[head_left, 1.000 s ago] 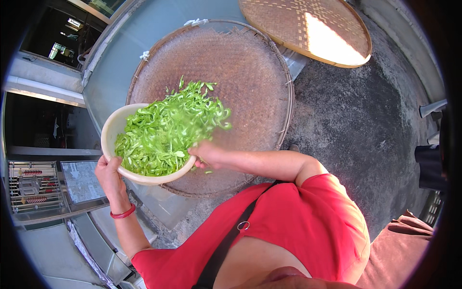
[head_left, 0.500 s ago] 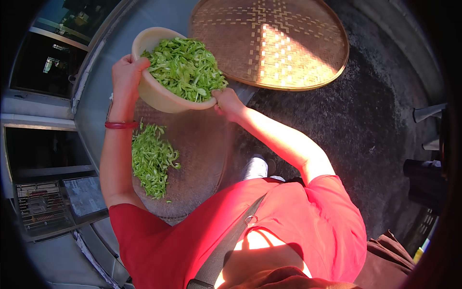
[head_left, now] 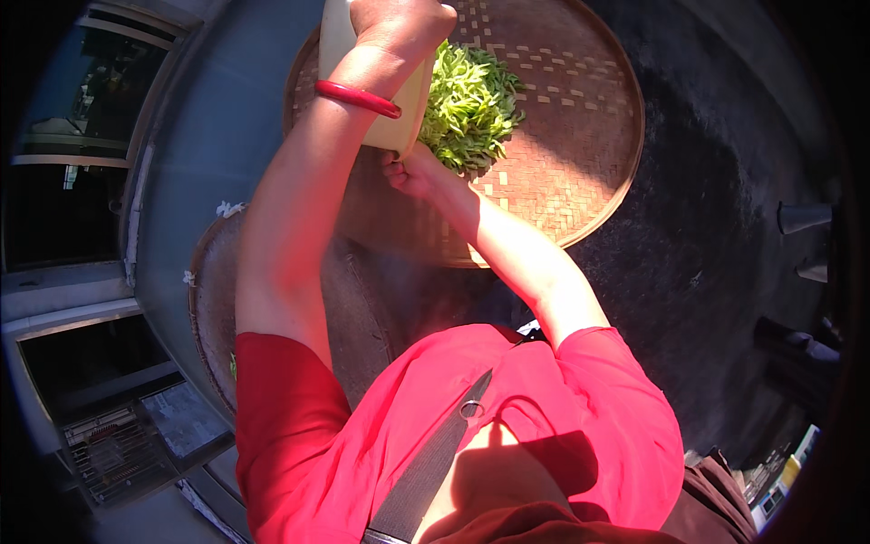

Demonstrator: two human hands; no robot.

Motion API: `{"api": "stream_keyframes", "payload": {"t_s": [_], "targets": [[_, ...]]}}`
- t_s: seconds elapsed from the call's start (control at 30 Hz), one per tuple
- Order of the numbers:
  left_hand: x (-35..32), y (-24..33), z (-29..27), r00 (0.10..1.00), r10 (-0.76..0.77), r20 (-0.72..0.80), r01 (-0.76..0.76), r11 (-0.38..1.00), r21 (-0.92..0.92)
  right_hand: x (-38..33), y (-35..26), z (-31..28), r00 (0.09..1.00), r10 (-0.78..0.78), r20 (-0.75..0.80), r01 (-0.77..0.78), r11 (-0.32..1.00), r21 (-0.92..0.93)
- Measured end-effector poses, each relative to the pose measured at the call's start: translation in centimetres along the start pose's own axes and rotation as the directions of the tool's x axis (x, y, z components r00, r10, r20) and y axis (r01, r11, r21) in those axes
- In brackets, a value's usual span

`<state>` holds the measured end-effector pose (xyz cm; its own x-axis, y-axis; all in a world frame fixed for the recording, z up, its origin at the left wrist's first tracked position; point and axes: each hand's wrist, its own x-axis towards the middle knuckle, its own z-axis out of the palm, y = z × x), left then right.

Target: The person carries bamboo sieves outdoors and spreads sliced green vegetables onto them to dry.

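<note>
One broad, sunlit woven tray [head_left: 580, 136] lies ahead; a darker woven tray [head_left: 216, 281] shows partly at left. Above the sunlit one, a cream basin [head_left: 408, 118] tips sideways, sliced greens [head_left: 471, 109] heaped at its mouth, over that tray. Both hands hold the basin: left hand [head_left: 403, 25] high, right hand [head_left: 415, 170] at the lower rim. A red bangle [head_left: 358, 98] rings the left wrist.
</note>
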<state>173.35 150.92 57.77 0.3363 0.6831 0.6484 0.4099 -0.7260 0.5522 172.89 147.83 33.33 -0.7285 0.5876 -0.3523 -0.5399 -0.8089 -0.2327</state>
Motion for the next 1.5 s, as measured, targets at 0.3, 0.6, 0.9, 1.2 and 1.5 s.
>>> {"api": "stream_keyframes", "payload": {"t_s": [0.3,0.6,0.9,1.2,1.5], "targets": [[3.5,1.1,-1.9,0.976,-0.182,-0.121,0.203,0.55,0.81,-1.2,-5.3,5.3,0.973,-0.23,-0.011,0.219,0.939,-0.266],[-6.8,-2.4,-8.5,0.608,-0.611,-0.507,0.789,0.398,0.467,-1.1,-2.6,-1.0,0.987,0.057,-0.149,-0.141,0.745,-0.652],[-11.8,3.7,-9.9,0.453,-0.473,-0.755,0.801,0.589,0.112,-3.7,-13.1,-1.5,0.651,-0.271,0.709,0.39,-0.682,-0.619],[-13.0,5.1,-1.0,0.369,-0.647,-0.667,0.656,0.69,-0.306,-3.2,-7.8,10.0,0.37,-0.275,0.887,0.824,-0.345,-0.45],[-13.3,6.1,-0.1,0.505,-0.572,-0.646,0.689,0.718,-0.097,-4.6,-11.1,1.2,0.552,0.065,0.831,0.671,-0.627,-0.396]]}}
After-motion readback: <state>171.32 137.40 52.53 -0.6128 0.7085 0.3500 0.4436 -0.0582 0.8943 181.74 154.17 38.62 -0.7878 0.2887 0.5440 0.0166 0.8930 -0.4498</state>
